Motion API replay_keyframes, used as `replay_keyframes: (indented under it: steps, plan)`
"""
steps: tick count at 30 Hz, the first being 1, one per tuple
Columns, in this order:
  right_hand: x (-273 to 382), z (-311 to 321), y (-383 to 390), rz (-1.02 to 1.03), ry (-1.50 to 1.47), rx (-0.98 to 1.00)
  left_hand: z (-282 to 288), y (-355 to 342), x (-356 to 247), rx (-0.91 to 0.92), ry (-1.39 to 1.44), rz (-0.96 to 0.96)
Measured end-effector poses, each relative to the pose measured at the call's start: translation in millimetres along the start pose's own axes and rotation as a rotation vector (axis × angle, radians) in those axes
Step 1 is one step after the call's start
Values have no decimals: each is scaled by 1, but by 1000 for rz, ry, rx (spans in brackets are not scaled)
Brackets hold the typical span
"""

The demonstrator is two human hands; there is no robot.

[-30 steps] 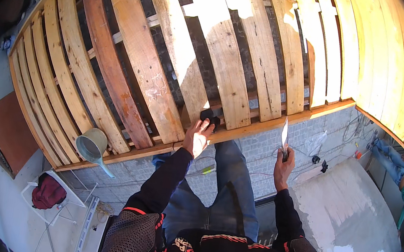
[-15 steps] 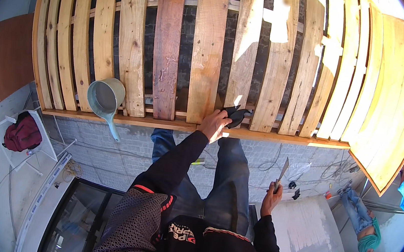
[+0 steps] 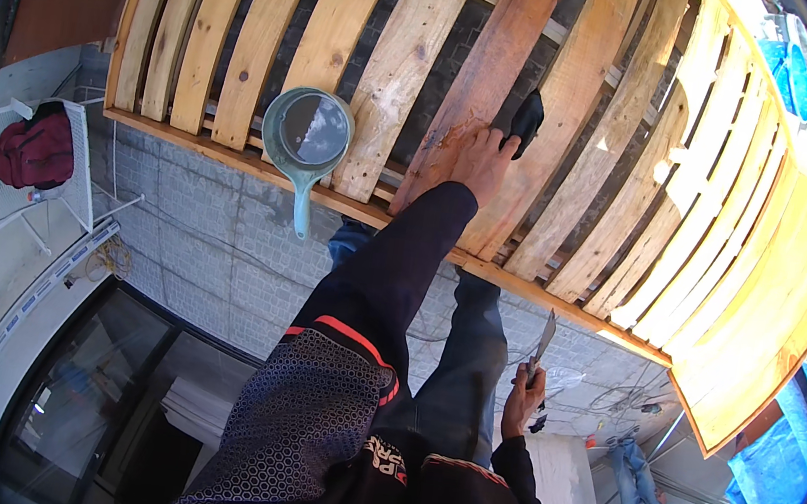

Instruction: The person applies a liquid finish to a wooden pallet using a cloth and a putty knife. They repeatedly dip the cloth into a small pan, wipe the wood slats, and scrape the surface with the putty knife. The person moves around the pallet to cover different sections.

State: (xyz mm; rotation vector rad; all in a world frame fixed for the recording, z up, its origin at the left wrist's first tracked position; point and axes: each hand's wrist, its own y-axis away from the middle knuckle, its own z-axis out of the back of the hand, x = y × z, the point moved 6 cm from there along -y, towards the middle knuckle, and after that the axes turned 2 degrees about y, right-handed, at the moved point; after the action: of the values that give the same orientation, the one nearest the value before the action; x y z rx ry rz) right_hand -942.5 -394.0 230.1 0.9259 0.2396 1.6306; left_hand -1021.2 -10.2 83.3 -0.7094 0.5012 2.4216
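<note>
My left hand (image 3: 483, 166) reaches forward over the slatted wooden surface, its fingers closed on a black, floppy folded piece (image 3: 527, 124) that looks like cloth or sheet. It rests at the reddish-brown slat (image 3: 486, 71) and the orange-brown slat beside it; glossy wet marks show near the fingers. Lower and to the right, off the wood, my right hand (image 3: 523, 400) grips a flat-bladed knife (image 3: 544, 342), blade pointing up. A pale blue-green plastic dipper (image 3: 309, 130) stands on the slats left of my left hand. Liquid in it reflects light, and its handle overhangs the front rail.
Gaps separate the slats, and a front rail (image 3: 234, 157) runs along the near edge. A solid wooden panel (image 3: 760, 341) adjoins at right. Far left, a maroon bag (image 3: 33, 149) sits on a white rack. Another person (image 3: 640, 503) is at lower right, near cables and a blue tarp (image 3: 781, 460).
The view has turned, so the slats now slant. My left hand has moved from the front rail farther onto the slats with the black piece. The knife stays in my right hand.
</note>
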Motion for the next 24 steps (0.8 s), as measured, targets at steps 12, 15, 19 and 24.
replay_keyframes:
  steps: [12, 15, 19, 24]
  plan:
    - [28, 7, 10, -44, -20, -1, 30, 144, -9, 131, 311, -52]
    - [47, 15, 36, -122, 22, -8, 79, 165, -23, 127, 640, -64]
    - [95, 12, 80, -77, -16, -46, 180, 228, -9, 66, 732, -73]
    - [141, 13, 120, 35, 96, 135, 288, 330, 61, 17, 671, 240]
